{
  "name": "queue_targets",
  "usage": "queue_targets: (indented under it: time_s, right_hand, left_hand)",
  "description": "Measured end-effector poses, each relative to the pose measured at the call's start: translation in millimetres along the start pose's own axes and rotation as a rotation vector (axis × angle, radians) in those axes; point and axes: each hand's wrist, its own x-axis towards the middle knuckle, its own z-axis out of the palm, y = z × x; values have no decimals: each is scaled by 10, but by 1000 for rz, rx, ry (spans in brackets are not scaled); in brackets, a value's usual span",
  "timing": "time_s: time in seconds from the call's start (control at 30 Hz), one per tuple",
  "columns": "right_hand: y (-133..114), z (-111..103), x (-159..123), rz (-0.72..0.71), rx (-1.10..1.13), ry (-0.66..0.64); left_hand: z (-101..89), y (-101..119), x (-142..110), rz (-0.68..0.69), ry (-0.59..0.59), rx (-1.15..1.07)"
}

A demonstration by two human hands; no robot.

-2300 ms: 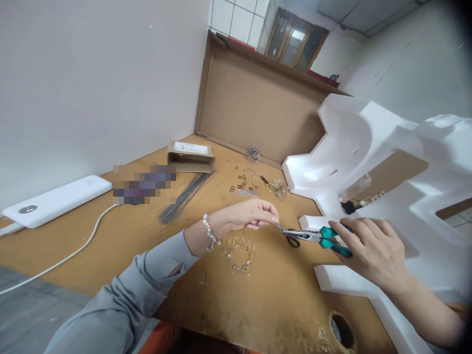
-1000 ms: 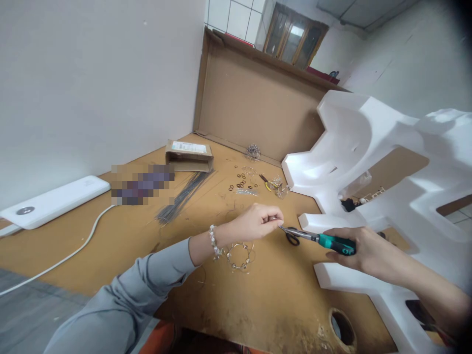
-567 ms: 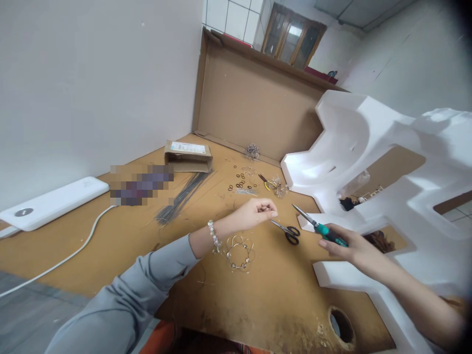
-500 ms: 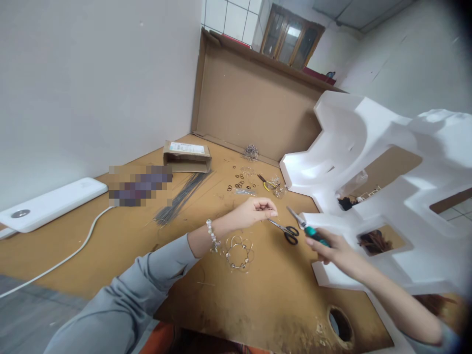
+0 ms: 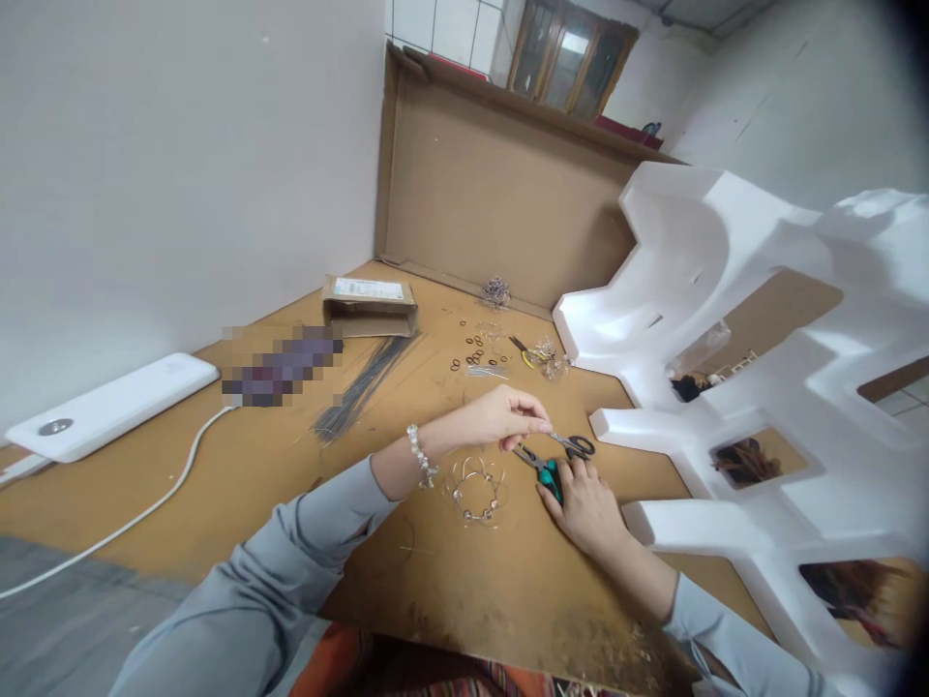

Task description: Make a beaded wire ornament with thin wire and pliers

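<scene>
My left hand (image 5: 517, 418) is closed in a pinch above the table. Whatever sits between its fingertips is too fine to make out. Palm down, my right hand (image 5: 586, 499) has its fingers over the teal-and-black handles of the pliers (image 5: 548, 477), whose jaws point toward the left hand. Just behind the fingertips lie scissors (image 5: 579, 446) with black handles, their blades partly hidden by my left hand. A ring of bent wire with clear beads (image 5: 477, 496) rests on the table below the left wrist.
Grey wires (image 5: 363, 392) lie by an open cardboard box (image 5: 372, 308). Small dark rings (image 5: 475, 356), yellow-handled pliers (image 5: 527, 356) and tangled wire (image 5: 495, 290) are farther back. White foam packaging (image 5: 653, 431) borders the right side; a white power bank (image 5: 116, 402) with cable is left.
My right hand has moved left and down with the pliers, from raised beside the foam to the tabletop near the scissors. My left hand stays pinched in nearly the same place.
</scene>
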Motion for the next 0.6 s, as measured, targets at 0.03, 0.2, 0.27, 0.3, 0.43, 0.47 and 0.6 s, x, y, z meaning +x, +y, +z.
queue_targets:
  time_s: [0.03, 0.2, 0.27, 0.3, 0.43, 0.47, 0.6]
  right_hand:
    - [-6, 2, 0, -9, 5, 23]
    - [54, -245, 132, -76, 314, 46]
    - [80, -441, 244, -53, 618, 10]
    - [73, -542, 303, 6, 777, 18]
    - [-122, -841, 500, 90, 1265, -155]
    - [-196, -875, 534, 69, 1308, -203]
    - [-426, -849, 609, -59, 1293, -260]
  left_hand:
    - [1, -5, -2, -8, 0, 31]
    - [13, 50, -59, -15, -49, 243]
    - [6, 76, -79, -3, -88, 393]
    - [-3, 79, -85, 17, -96, 475]
    - [-64, 8, -120, 109, -55, 692]
    - [-82, -21, -139, 92, -39, 690]
    - [-126, -131, -255, -69, 24, 614]
